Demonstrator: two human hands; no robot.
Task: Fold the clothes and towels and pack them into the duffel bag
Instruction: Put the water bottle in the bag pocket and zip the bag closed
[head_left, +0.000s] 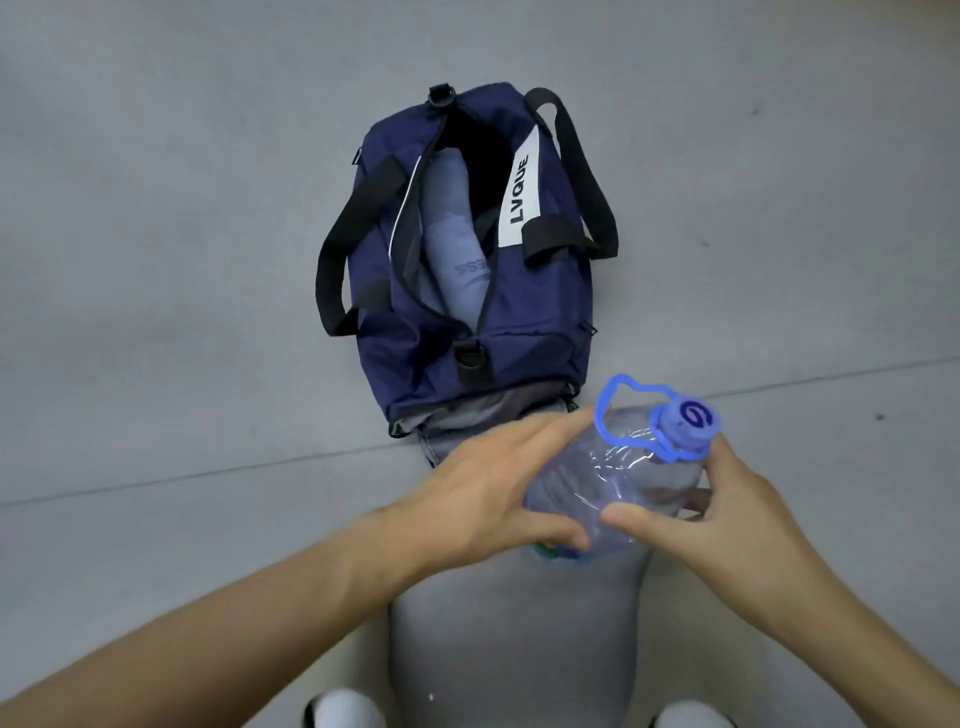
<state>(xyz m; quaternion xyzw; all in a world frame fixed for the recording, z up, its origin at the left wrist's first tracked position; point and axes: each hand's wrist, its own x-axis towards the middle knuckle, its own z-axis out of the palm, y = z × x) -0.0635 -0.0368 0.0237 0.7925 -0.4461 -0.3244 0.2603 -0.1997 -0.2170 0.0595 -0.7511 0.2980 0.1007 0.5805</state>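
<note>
A navy duffel bag (524, 312) lies on the grey floor, its top zip open. Inside it rests a rolled pale blue garment (452, 228) with faint lettering. The bag's near end pocket (467, 415) gapes, showing grey lining. In front of the bag I hold a large clear plastic water bottle (613, 478) with a blue cap and blue carry loop, tilted with the cap pointing up and right. My left hand (488, 493) lies against the bottle's left side, thumb curled under it. My right hand (711, 514) grips its right side, thumb across the front.
A grey cloth (519, 649) is spread on the floor below the bottle, running toward me. The toes of two pale shoes (343, 709) show at the bottom edge. Black carry straps (343, 244) hang off both sides of the bag. Grey floor surrounds everything.
</note>
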